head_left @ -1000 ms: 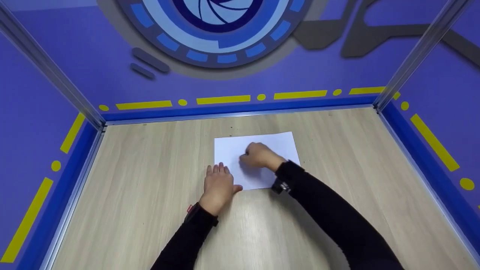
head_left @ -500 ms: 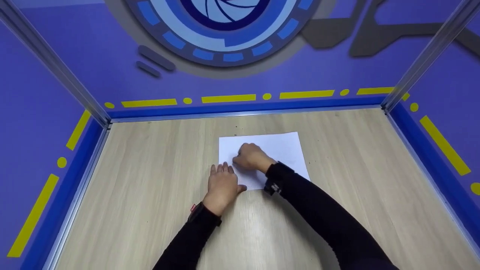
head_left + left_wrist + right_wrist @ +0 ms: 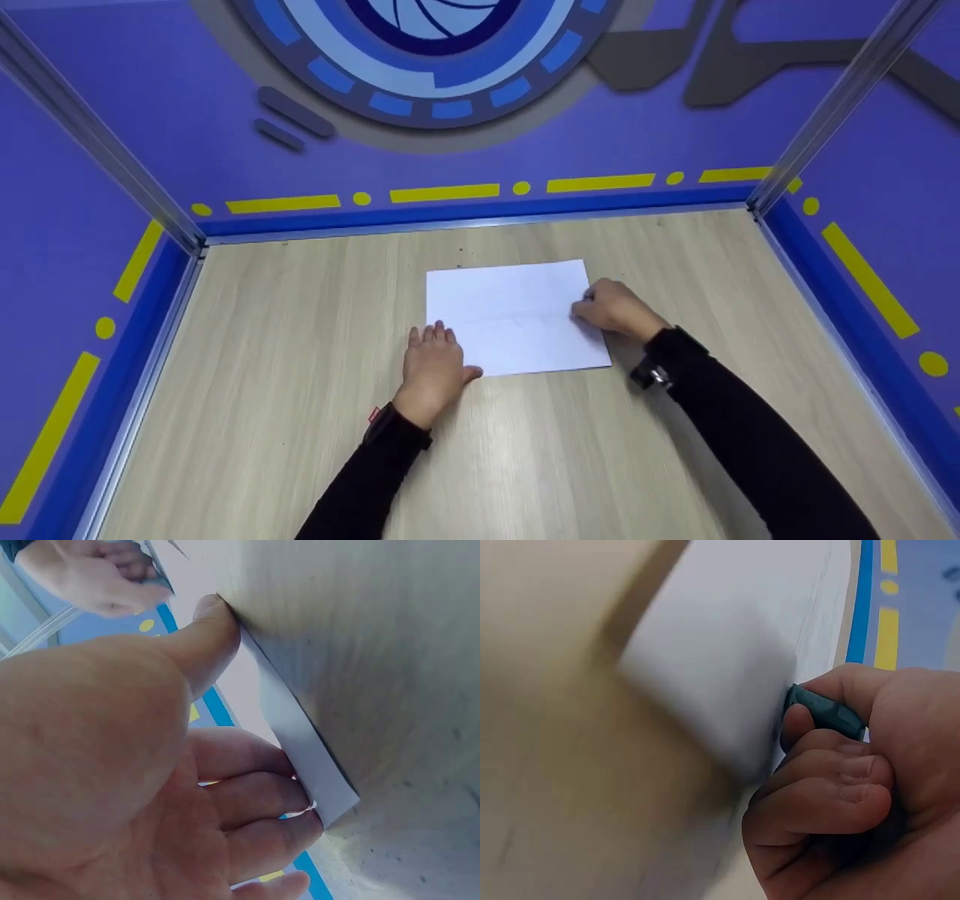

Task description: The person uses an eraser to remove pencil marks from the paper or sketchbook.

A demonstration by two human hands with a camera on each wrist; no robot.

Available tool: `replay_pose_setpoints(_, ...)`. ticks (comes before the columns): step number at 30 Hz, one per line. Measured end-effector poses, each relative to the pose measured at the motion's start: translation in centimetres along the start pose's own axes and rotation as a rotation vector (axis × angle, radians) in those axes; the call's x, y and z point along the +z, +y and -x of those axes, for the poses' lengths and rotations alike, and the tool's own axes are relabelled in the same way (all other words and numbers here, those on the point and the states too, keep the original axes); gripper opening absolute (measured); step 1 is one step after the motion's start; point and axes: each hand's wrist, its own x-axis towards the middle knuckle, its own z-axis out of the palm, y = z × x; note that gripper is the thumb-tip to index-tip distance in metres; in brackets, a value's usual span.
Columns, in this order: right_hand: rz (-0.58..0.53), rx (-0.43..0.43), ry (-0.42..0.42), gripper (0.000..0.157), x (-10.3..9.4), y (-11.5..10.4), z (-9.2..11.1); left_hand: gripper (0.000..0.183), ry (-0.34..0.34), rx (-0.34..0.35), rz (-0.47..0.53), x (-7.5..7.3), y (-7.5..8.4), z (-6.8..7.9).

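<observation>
A white sheet of paper (image 3: 525, 349) lies on the wooden table, with a faint line across its middle. My left hand (image 3: 433, 367) rests on its lower left corner, fingers straight and thumb spread along the near edge. In the left wrist view those fingertips (image 3: 296, 840) touch the paper. At the right edge of the sheet my right hand (image 3: 616, 309) pinches a small dark green eraser-like block (image 3: 829, 714) between thumb and forefinger, the other fingers curled in. The block's lower end meets or nearly meets the paper; most of it is hidden in the head view.
Purple panels (image 3: 360, 165) with yellow dashes stand behind and at both sides of the table (image 3: 300, 360). Metal rails (image 3: 480, 222) run along its back and side edges. Dark specks (image 3: 460, 250) dot the wood behind the sheet.
My right hand moved left across the sheet, then swept right to its right edge, still pinching the block. The left hand stays on the paper's left corner. The head view shifted slightly.
</observation>
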Motion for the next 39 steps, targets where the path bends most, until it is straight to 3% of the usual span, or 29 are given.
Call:
replay_pose_setpoints(2,-0.016,0.034,-0.009,0.041,-0.6,1.2,0.1,0.095,0.007,-0.005,-0.001,0.1,-0.2,0.1)
replay_pose_setpoints(6,-0.033,0.023,-0.031,0.041,-0.8,1.8,0.0,0.095,0.023,-0.006,0.000,0.3,-0.3,0.2)
replay_pose_setpoints(16,0.032,0.026,-0.010,0.039,0.0,-0.1,0.4,0.094,0.025,-0.015,-0.002,0.4,0.0,0.2)
replay_pose_setpoints(21,-0.001,-0.060,-0.010,0.046,1.6,-3.2,0.3,0.095,0.026,-0.020,-0.021,0.2,-0.1,0.2)
replay_pose_setpoints(30,0.092,-0.175,-0.094,0.034,4.8,-11.2,-1.3,0.096,0.051,-0.023,0.004,0.3,-0.1,0.2)
replay_pose_setpoints(35,0.113,-0.225,-0.117,0.035,7.0,-14.2,-3.4,0.094,0.098,-0.011,0.023,0.1,0.1,0.2)
replay_pose_setpoints(39,0.102,-0.238,-0.119,0.032,7.6,-15.6,-3.8,0.095,0.106,-0.003,0.027,0.0,0.2,0.1)
